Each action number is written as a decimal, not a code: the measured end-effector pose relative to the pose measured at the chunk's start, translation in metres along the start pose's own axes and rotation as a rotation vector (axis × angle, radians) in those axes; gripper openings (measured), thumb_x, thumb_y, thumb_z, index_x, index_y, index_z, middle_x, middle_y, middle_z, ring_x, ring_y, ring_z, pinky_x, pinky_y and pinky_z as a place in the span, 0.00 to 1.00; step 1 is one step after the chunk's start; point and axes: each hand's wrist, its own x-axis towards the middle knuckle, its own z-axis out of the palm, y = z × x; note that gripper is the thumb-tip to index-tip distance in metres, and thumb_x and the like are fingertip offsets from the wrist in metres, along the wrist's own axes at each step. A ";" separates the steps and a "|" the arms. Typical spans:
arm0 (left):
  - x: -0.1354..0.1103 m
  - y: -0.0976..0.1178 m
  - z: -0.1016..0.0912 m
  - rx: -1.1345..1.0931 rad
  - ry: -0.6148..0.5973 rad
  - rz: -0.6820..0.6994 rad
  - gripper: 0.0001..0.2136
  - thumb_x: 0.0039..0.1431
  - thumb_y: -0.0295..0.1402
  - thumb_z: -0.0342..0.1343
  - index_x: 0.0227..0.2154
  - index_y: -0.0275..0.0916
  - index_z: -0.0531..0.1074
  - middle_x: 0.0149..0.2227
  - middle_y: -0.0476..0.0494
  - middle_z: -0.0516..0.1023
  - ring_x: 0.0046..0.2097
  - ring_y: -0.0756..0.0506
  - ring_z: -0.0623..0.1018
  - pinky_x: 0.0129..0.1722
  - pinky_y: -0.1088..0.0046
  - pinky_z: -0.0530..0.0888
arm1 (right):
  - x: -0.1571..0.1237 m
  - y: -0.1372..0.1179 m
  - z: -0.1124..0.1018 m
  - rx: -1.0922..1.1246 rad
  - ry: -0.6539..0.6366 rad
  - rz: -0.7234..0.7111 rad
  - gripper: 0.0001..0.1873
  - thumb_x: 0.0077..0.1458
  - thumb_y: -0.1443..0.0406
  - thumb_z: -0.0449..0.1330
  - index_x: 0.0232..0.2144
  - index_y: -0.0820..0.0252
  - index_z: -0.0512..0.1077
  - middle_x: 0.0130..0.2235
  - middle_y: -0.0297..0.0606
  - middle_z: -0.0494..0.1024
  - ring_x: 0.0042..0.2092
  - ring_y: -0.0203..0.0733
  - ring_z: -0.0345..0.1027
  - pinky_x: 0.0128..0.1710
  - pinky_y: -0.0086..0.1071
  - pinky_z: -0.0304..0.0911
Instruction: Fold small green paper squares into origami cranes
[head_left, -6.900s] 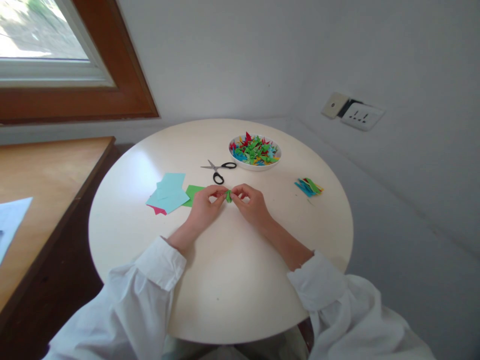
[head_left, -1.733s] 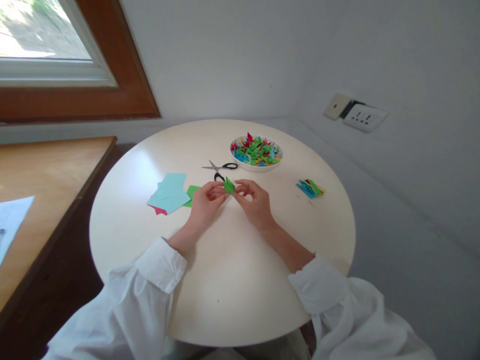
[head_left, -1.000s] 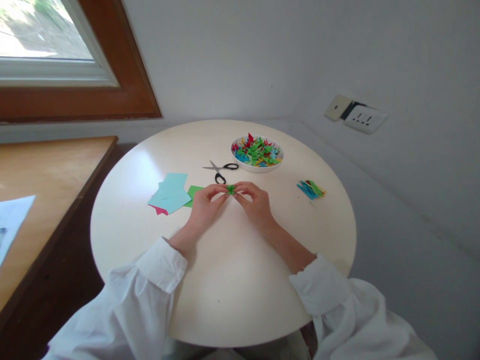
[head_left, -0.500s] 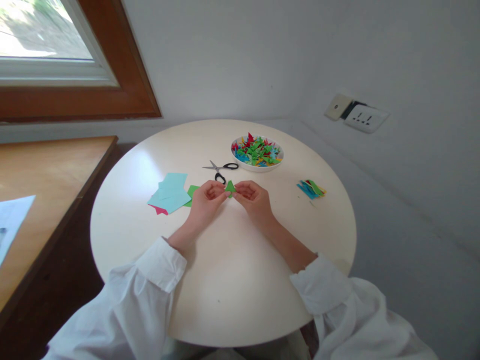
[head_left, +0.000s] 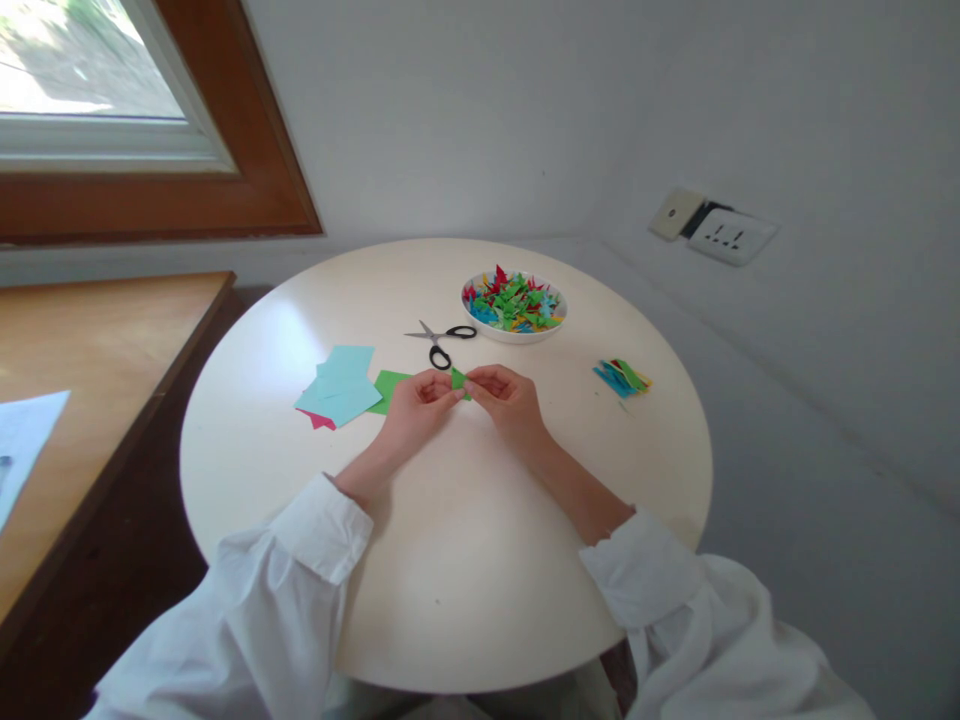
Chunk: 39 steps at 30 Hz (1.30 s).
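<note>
A small folded piece of green paper [head_left: 458,379] is pinched between my two hands over the middle of the table. My left hand [head_left: 420,408] grips its left side, fingers curled in. From the right, my right hand [head_left: 510,402] presses thumb and fingers on the same paper. Part of the fold is covered by my fingertips. Beside my left hand lies a flat green sheet [head_left: 390,386], partly hidden by it. Open scissors [head_left: 437,338] with black handles rest just beyond my hands.
A white bowl [head_left: 514,337] of colourful folded paper pieces stands at the back. Light blue sheets [head_left: 341,385] lie at left over a pink-red one [head_left: 321,421]. Colourful paper strips [head_left: 622,377] are piled at right on the round white table [head_left: 480,560]. A wooden table [head_left: 97,380] stands left.
The green paper sits slightly lower and less of it shows between my fingers. My left hand has shifted slightly right and down, uncovering more of the flat green sheet.
</note>
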 end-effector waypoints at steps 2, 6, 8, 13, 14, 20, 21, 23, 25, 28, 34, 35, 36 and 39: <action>0.000 -0.002 0.000 0.012 -0.008 -0.004 0.09 0.43 0.35 0.61 0.23 0.35 0.69 0.19 0.52 0.67 0.21 0.55 0.65 0.21 0.79 0.59 | 0.000 -0.001 0.000 0.001 0.001 0.005 0.08 0.38 0.63 0.64 0.24 0.60 0.71 0.27 0.35 0.77 0.31 0.38 0.71 0.35 0.34 0.66; 0.000 -0.002 -0.001 0.018 -0.014 0.008 0.09 0.45 0.35 0.60 0.23 0.35 0.70 0.20 0.51 0.68 0.22 0.54 0.66 0.22 0.78 0.60 | 0.001 -0.002 0.000 -0.008 0.009 0.002 0.07 0.38 0.63 0.63 0.23 0.60 0.72 0.26 0.34 0.76 0.30 0.37 0.70 0.34 0.33 0.66; 0.000 -0.001 -0.001 0.004 0.006 0.021 0.08 0.44 0.35 0.60 0.23 0.35 0.70 0.21 0.51 0.69 0.23 0.53 0.67 0.23 0.77 0.62 | 0.001 -0.001 0.000 -0.016 0.007 0.000 0.07 0.39 0.63 0.63 0.23 0.60 0.71 0.26 0.34 0.76 0.30 0.37 0.69 0.34 0.33 0.65; 0.001 0.000 -0.002 -0.066 0.065 -0.009 0.09 0.43 0.36 0.60 0.24 0.35 0.70 0.23 0.49 0.71 0.25 0.52 0.69 0.26 0.76 0.65 | 0.001 0.000 -0.001 -0.022 -0.024 0.015 0.08 0.39 0.61 0.63 0.22 0.60 0.71 0.26 0.34 0.76 0.30 0.37 0.69 0.34 0.33 0.65; 0.001 -0.001 -0.002 -0.080 0.070 -0.018 0.09 0.43 0.36 0.60 0.24 0.35 0.70 0.23 0.49 0.71 0.25 0.52 0.69 0.26 0.76 0.65 | 0.001 0.000 -0.001 -0.025 -0.033 0.020 0.08 0.39 0.61 0.63 0.22 0.60 0.71 0.26 0.34 0.76 0.30 0.37 0.69 0.34 0.33 0.65; 0.002 -0.004 -0.003 -0.141 0.103 -0.052 0.10 0.42 0.36 0.61 0.22 0.35 0.69 0.21 0.50 0.71 0.25 0.52 0.70 0.27 0.76 0.66 | 0.000 0.001 0.001 -0.056 -0.060 0.111 0.13 0.40 0.59 0.62 0.29 0.60 0.71 0.25 0.33 0.75 0.27 0.34 0.66 0.27 0.30 0.61; 0.002 -0.004 -0.003 -0.157 0.108 -0.054 0.10 0.43 0.36 0.61 0.21 0.35 0.69 0.20 0.50 0.71 0.25 0.52 0.71 0.28 0.75 0.67 | 0.000 0.001 0.001 -0.064 -0.075 0.133 0.14 0.40 0.58 0.62 0.30 0.60 0.71 0.25 0.33 0.75 0.26 0.34 0.66 0.26 0.29 0.60; 0.002 -0.002 -0.003 -0.189 0.105 -0.056 0.10 0.43 0.36 0.61 0.21 0.35 0.68 0.20 0.50 0.72 0.25 0.51 0.72 0.29 0.74 0.68 | 0.000 0.000 0.001 -0.080 -0.116 0.152 0.14 0.40 0.58 0.61 0.28 0.61 0.71 0.24 0.33 0.74 0.26 0.33 0.65 0.26 0.28 0.59; 0.001 0.000 -0.002 -0.215 0.076 -0.057 0.10 0.44 0.36 0.60 0.22 0.35 0.68 0.20 0.49 0.73 0.25 0.50 0.73 0.30 0.72 0.70 | 0.000 0.000 0.000 -0.099 -0.156 0.138 0.12 0.41 0.58 0.61 0.24 0.61 0.70 0.23 0.33 0.73 0.26 0.33 0.64 0.27 0.28 0.58; 0.000 0.003 -0.001 -0.223 0.046 -0.072 0.09 0.45 0.34 0.59 0.29 0.35 0.70 0.21 0.49 0.74 0.25 0.49 0.74 0.31 0.71 0.71 | 0.000 -0.001 -0.001 -0.109 -0.190 0.112 0.12 0.41 0.57 0.61 0.20 0.61 0.69 0.21 0.31 0.72 0.25 0.33 0.62 0.27 0.29 0.57; 0.002 0.003 -0.005 -0.031 0.113 0.002 0.06 0.44 0.33 0.59 0.25 0.34 0.72 0.25 0.47 0.75 0.28 0.50 0.73 0.30 0.74 0.68 | 0.001 -0.002 -0.002 -0.143 -0.195 0.101 0.12 0.41 0.57 0.61 0.19 0.61 0.68 0.20 0.30 0.69 0.24 0.32 0.60 0.26 0.28 0.56; 0.002 0.002 -0.006 0.002 0.125 0.008 0.06 0.44 0.33 0.59 0.23 0.34 0.72 0.25 0.47 0.75 0.28 0.50 0.72 0.30 0.75 0.68 | 0.001 -0.001 -0.002 -0.149 -0.170 0.097 0.12 0.42 0.57 0.60 0.20 0.61 0.68 0.20 0.30 0.70 0.24 0.32 0.60 0.26 0.28 0.56; 0.003 0.002 -0.006 0.025 0.130 0.007 0.06 0.43 0.33 0.60 0.22 0.34 0.72 0.25 0.47 0.75 0.28 0.50 0.72 0.29 0.75 0.67 | 0.002 0.000 -0.002 -0.152 -0.138 0.091 0.12 0.42 0.58 0.60 0.20 0.61 0.68 0.21 0.30 0.70 0.24 0.32 0.60 0.26 0.28 0.56; 0.003 0.001 -0.006 0.029 0.113 -0.011 0.08 0.43 0.34 0.61 0.22 0.34 0.73 0.24 0.46 0.76 0.27 0.50 0.73 0.29 0.75 0.67 | 0.004 0.003 -0.003 -0.141 -0.059 0.062 0.12 0.42 0.58 0.60 0.21 0.61 0.68 0.22 0.32 0.72 0.26 0.33 0.63 0.28 0.29 0.59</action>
